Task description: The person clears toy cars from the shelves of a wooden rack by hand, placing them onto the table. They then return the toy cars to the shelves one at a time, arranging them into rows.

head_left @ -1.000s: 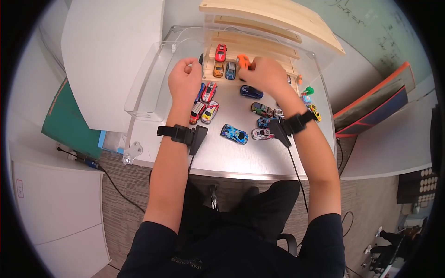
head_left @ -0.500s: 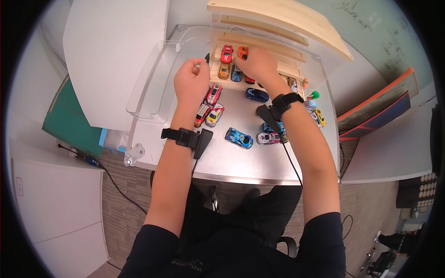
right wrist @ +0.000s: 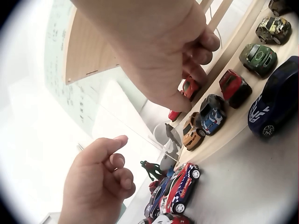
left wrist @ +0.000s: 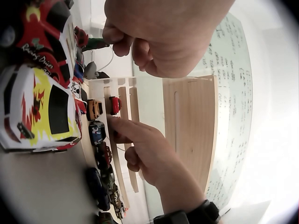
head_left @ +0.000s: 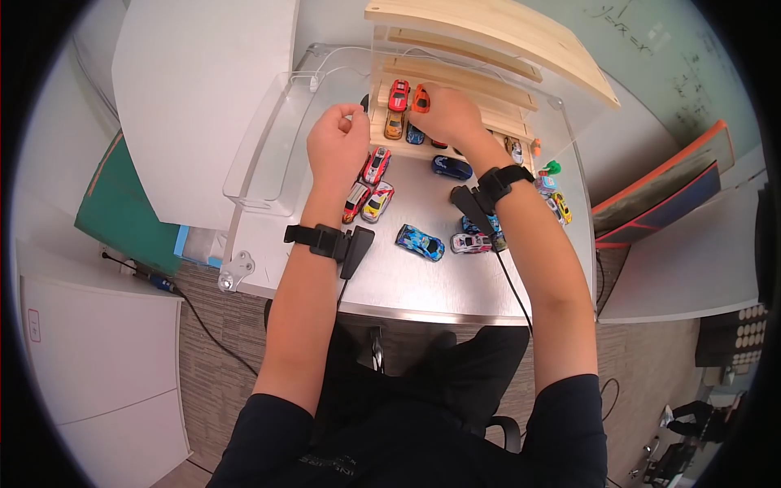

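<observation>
We count two toy cars on the upper step of the pale wooden rack: a red car and, just beside it, an orange car. On the step below we make out at least six, among them a mustard car, a blue-and-white car, a dark red car and a green car. On the counter we count three near the left forearm, one dark blue car in front of the rack and one bright blue car alone towards the near edge; the group by the right wrist is partly covered, so we cannot count it. Of the two hands, well apart, the right hand pinches the orange car between thumb and finger, while the left hand is raised with its fingers loosely bent, holding nothing. We see smooth grain on the rack's straight boards, clear panels at its sides, a dull metallic sheen on the counter, glossy rounded car bodies, and one see-through tray with rounded corners at the left.
</observation>
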`<state>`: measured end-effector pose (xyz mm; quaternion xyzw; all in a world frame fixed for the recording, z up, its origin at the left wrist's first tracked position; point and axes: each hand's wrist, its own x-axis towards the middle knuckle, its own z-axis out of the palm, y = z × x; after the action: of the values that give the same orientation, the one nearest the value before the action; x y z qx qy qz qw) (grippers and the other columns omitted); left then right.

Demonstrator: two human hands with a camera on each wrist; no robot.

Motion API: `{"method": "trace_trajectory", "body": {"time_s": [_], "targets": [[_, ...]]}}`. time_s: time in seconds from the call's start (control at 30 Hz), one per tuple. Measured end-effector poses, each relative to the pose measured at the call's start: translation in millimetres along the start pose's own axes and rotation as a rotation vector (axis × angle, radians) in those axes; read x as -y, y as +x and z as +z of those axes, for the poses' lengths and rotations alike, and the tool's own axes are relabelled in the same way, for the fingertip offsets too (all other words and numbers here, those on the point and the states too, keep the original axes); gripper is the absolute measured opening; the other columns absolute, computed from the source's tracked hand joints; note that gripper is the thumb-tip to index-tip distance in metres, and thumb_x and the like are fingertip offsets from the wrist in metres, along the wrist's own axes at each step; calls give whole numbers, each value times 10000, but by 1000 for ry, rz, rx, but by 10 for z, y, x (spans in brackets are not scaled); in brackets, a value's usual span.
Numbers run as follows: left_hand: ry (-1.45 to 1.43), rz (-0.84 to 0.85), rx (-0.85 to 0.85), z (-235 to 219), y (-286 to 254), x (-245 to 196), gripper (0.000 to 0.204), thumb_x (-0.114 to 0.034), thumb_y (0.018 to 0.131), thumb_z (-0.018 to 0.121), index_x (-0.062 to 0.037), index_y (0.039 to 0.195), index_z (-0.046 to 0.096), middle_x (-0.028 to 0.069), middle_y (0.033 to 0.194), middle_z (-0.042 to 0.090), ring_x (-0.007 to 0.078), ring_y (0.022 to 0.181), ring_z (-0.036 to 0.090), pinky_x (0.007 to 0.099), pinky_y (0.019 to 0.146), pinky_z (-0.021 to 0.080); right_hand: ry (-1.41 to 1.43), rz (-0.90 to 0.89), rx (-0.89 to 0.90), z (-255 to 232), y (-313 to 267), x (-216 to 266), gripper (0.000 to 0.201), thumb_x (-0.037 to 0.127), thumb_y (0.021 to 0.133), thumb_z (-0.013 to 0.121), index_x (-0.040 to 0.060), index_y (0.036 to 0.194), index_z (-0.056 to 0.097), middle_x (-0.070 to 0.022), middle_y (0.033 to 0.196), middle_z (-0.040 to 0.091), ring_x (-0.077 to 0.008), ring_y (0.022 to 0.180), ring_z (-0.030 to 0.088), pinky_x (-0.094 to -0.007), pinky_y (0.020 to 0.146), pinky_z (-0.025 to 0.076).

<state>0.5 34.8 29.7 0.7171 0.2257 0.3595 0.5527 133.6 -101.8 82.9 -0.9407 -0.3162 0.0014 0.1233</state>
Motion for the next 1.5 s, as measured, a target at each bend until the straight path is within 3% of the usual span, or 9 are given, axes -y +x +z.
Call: {"method": "trace_trajectory", "body": {"time_s": [0.17, 0.27, 0.33, 0.87, 0.97, 1.07, 1.13, 1.33, 1.5], "targets": [[7, -4, -2, 2, 10, 13, 222, -214, 895, 659, -26, 1000, 715, 19, 646, 625, 104, 570, 572, 288, 569, 462, 25, -5, -36, -2, -9, -9, 465, 388, 848, 644, 88, 1203, 635, -165, 1110, 708, -344, 1065, 666, -455, 871, 545], [2, -3, -3, 1, 11, 14, 223, -217, 893, 660, -30, 1000, 717, 19, 648, 627, 106, 570, 572, 288, 571, 464, 8, -2, -16, -18, -10, -10, 476, 398, 854, 643, 99, 1225, 631, -161, 1126, 705, -343, 1077, 661, -451, 879, 542], [16, -15, -4, -3, 14, 7, 224, -216, 893, 658, -29, 1001, 717, 21, 646, 627, 106, 570, 573, 289, 571, 464, 14, -8, 22, -39, -10, -19, 676, 466, 842, 666, 99, 1400, 560, -181, 1187, 690, -349, 1106, 651, -434, 916, 528], [36, -5, -12, -17, 22, -19, 216, -208, 890, 658, -23, 982, 720, 32, 645, 639, 111, 569, 584, 293, 575, 469, 30, -30, -75, -46, -119, 0, 763, 398, 801, 704, 82, 1457, 476, -178, 1125, 708, -342, 1057, 673, -431, 886, 533], [18, 25, -19, -17, 24, -23, 216, -211, 888, 658, -26, 977, 724, 41, 665, 662, 127, 592, 614, 295, 594, 485, 116, -4, -102, -144, -294, -4, 636, 375, 807, 696, 67, 1351, 579, -155, 990, 735, -316, 961, 700, -414, 836, 540], [-5, 56, -22, -29, 20, -18, 194, -143, 908, 655, 6, 1022, 705, -62, 639, 575, 3, 570, 459, 211, 516, 353, 136, -62, -63, -211, -519, -7, 473, 356, 809, 687, 43, 1163, 684, -138, 880, 736, -293, 851, 708, -396, 787, 542], [19, 2, -28, -41, 29, -30, 229, -212, 879, 662, -29, 1003, 723, 44, 687, 679, 139, 617, 634, 287, 621, 494, 160, -111, 148, -268, -756, 33, 386, 380, 809, 662, 45, 988, 733, -159, 981, 729, -340, 971, 692, -415, 857, 543], [-11, -7, -2, -51, 24, -35, 236, -202, 879, 663, -28, 1029, 716, 25, 696, 675, 103, 630, 614, 273, 621, 480, 40, -226, 422, -311, -1432, 153, 427, 406, 760, 705, 39, 975, 727, -185, 955, 713, -352, 931, 692, -432, 830, 544], [-117, -63, 62, -58, -2, -72, 250, -199, 888, 663, -14, 1051, 707, 1, 699, 651, 73, 637, 576, 261, 612, 458, -142, -271, 402, -140, -1694, 133, 397, 389, 764, 722, 57, 979, 695, -136, 987, 665, -326, 977, 664, -425, 815, 537]]}}
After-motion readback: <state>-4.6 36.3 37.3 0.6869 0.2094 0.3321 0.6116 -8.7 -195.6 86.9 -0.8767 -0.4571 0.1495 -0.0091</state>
